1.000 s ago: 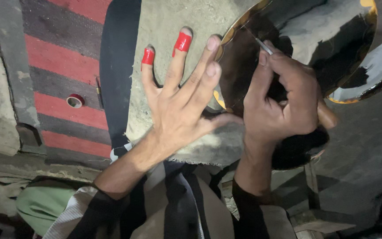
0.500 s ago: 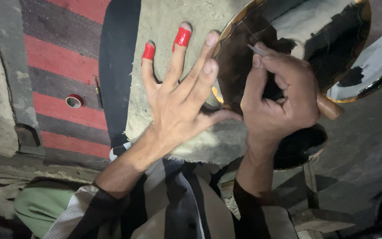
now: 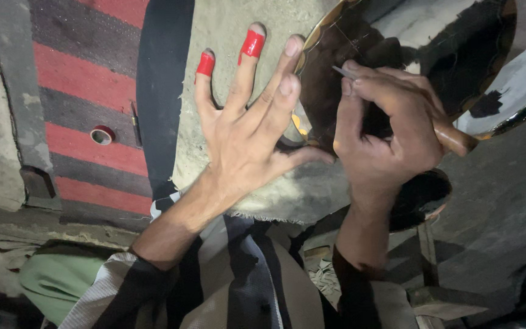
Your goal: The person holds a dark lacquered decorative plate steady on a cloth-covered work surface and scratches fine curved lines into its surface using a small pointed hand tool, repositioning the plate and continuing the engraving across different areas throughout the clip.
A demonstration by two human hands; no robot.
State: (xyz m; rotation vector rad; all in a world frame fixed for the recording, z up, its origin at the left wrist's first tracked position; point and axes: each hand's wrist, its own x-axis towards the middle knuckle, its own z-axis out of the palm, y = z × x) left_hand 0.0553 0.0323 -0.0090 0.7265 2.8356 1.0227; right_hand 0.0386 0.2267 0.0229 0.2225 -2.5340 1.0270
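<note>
One slim tool [image 3: 343, 71] points up-left in the right hand's [image 3: 388, 143] closed grip; left hand [image 3: 248, 137] spread open.

Red tape [image 3: 251, 44] on fingertips; red-grey striped mat [image 3: 86, 97].

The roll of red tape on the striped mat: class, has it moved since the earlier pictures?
No. The roll of red tape lies in the same spot on the striped mat, beside the black strip, as before.

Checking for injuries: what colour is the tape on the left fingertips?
Red tape, clearest in the head view.
</note>
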